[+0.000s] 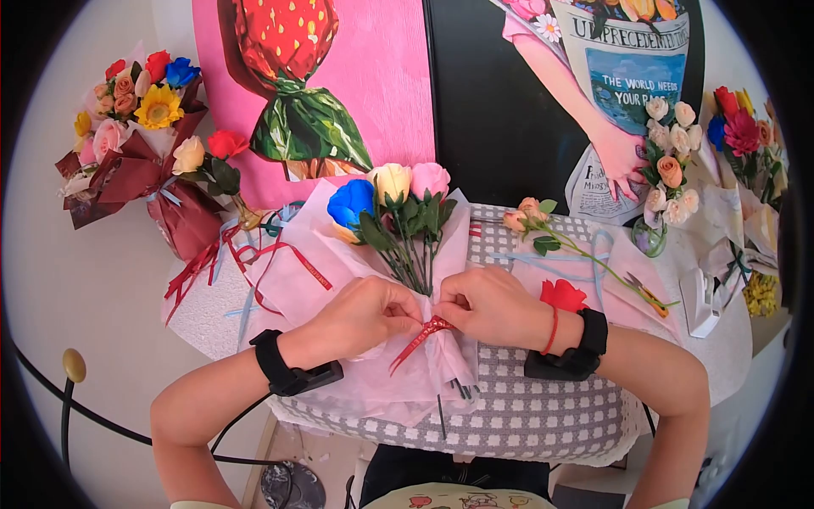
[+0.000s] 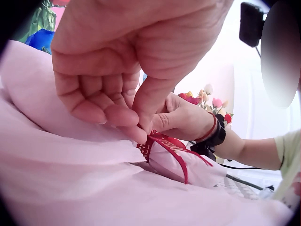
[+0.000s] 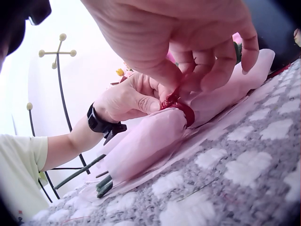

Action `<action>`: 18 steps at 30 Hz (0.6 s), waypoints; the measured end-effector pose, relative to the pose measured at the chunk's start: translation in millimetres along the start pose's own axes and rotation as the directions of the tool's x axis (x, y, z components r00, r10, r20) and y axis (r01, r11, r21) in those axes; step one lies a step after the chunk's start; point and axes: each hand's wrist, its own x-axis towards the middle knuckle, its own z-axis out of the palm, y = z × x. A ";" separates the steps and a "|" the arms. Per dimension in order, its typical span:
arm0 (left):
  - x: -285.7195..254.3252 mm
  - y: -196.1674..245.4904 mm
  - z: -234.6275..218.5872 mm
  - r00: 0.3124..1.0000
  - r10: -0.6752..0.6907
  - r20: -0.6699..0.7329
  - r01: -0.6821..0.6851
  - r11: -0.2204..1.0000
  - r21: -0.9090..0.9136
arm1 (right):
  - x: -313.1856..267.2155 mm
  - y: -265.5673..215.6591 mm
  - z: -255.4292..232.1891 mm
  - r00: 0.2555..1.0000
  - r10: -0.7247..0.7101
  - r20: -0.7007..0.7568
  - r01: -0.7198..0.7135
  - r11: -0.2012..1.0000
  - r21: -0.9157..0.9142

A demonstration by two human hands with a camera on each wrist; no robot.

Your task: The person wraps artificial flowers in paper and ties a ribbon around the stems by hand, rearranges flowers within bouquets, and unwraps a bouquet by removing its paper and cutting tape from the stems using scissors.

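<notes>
A bouquet in pale pink wrapping paper (image 1: 452, 233) lies in front of the person, with a blue rose (image 1: 350, 206), a cream rose (image 1: 393, 185) and a pink rose (image 1: 431, 180) at its top. Red printed ribbon (image 1: 413, 348) circles the gathered waist of the paper. At the ribbon's knot, the left hand (image 1: 373, 314) pinches it between thumb and fingertips. Close against it, the right hand (image 1: 494, 305) pinches a strand of the same ribbon, seen rising from the knot in the right wrist view. Green stem ends (image 3: 104, 185) stick out below the paper.
A grey-and-white checked cloth (image 1: 517, 411) covers the table. Loose red and blue ribbons (image 1: 242, 254) lie left. A red rose (image 1: 563, 295), scissors (image 1: 649, 294) and a peach rose spray (image 1: 532, 216) lie right. A burgundy-wrapped bouquet (image 1: 174, 199) and a glass vase (image 1: 649, 237) stand behind.
</notes>
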 end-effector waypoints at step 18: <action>-2.8 2.2 -1.8 0.997 -0.007 0.074 0.000 0.995 0.096 | -8.0 11.7 9.3 0.992 -0.062 -0.113 0.050 0.994 -0.101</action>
